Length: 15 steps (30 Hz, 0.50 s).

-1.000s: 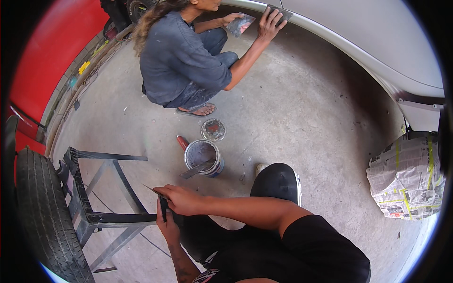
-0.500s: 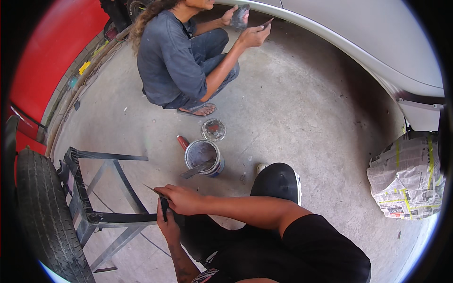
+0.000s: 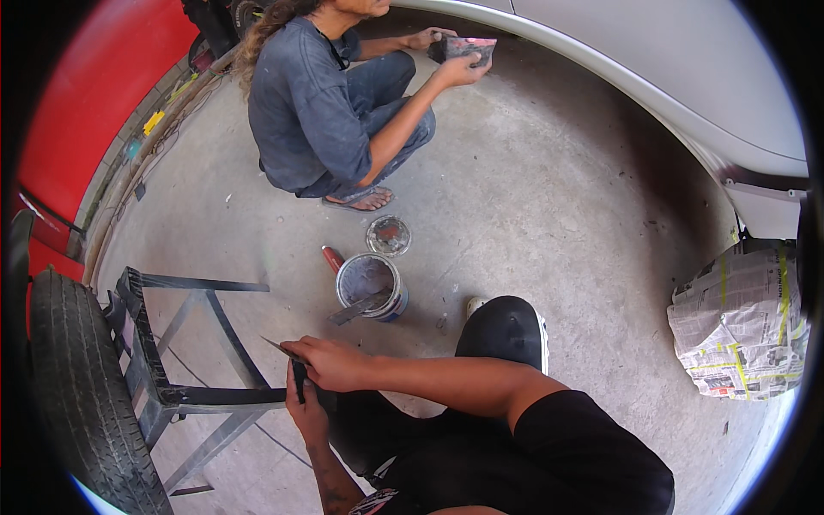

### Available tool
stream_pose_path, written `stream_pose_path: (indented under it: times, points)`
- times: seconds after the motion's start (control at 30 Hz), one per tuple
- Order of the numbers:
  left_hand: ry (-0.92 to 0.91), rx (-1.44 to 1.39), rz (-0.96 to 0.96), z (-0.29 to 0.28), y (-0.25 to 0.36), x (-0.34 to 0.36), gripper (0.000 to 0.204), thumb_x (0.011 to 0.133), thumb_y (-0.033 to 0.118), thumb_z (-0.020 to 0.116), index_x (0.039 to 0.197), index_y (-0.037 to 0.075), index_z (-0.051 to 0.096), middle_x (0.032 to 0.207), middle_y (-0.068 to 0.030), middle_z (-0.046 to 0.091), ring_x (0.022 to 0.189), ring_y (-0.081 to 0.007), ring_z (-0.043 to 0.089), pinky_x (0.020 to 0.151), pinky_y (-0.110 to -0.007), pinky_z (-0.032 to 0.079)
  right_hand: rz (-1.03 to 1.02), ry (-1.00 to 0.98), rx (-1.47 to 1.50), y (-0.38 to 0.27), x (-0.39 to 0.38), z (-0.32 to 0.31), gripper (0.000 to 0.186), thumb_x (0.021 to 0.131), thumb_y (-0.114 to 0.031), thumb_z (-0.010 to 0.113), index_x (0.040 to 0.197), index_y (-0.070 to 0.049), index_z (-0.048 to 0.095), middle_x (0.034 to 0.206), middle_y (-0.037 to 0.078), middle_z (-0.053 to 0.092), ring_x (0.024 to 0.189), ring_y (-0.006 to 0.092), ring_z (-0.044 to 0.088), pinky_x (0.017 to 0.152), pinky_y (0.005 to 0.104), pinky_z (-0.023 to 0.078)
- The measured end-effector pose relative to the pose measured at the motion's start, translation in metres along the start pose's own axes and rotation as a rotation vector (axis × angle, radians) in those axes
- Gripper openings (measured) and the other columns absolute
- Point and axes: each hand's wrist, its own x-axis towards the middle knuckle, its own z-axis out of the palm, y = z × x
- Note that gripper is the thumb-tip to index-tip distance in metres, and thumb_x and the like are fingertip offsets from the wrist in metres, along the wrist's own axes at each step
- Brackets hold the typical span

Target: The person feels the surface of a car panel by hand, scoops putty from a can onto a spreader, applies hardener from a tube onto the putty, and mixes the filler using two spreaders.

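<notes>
Our right hand [image 3: 330, 365] pinches a thin flat blade [image 3: 276, 346] whose tip sticks out just beyond the knuckles, while our left hand [image 3: 306, 410], directly beneath, is closed around a dark narrow tool [image 3: 299, 380] standing upright between the two. We judge the work on the dark metal frame [image 3: 172, 378], just beside the grip, barely begun: its bars look bare and dull, and the open grey can [image 3: 369, 285] sits beyond the hands.

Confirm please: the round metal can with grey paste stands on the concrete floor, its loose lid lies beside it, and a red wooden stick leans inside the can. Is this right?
Not quite. In the head view, a flat grey metal blade leans inside the round metal can, not a red wooden stick. The can does stand on the concrete floor, and its loose round lid lies beside it.
</notes>
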Motion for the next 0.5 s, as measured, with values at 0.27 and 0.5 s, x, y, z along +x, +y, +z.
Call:
stream_pose_path:
  times: [0.27,0.5]
  points:
    - [0.0,-0.013,0.0,0.0009,0.0008,-0.0009,0.044,0.095,0.007,0.045,0.137,-0.004,0.044,0.132,-0.0178,0.054,0.121,-0.0254,0.051,0.103,-0.036,0.038,0.006,-0.011,-0.015,-0.002,-0.0003,-0.0014,0.056,0.078,-0.005,0.059,0.133,-0.005,0.047,0.111,0.019,0.059,0.097,0.0411,0.06,0.082,0.0476,0.048]
    - [0.029,-0.028,-0.034,-0.0004,-0.0051,-0.0021,0.043,0.096,0.011,0.047,0.137,-0.004,0.045,0.128,-0.0171,0.056,0.116,-0.0245,0.053,0.101,-0.035,0.039,-0.006,-0.023,-0.046,-0.007,-0.0028,-0.0064,0.056,0.077,-0.004,0.059,0.132,-0.006,0.048,0.111,0.019,0.059,0.097,0.0408,0.06,0.082,0.0474,0.049]
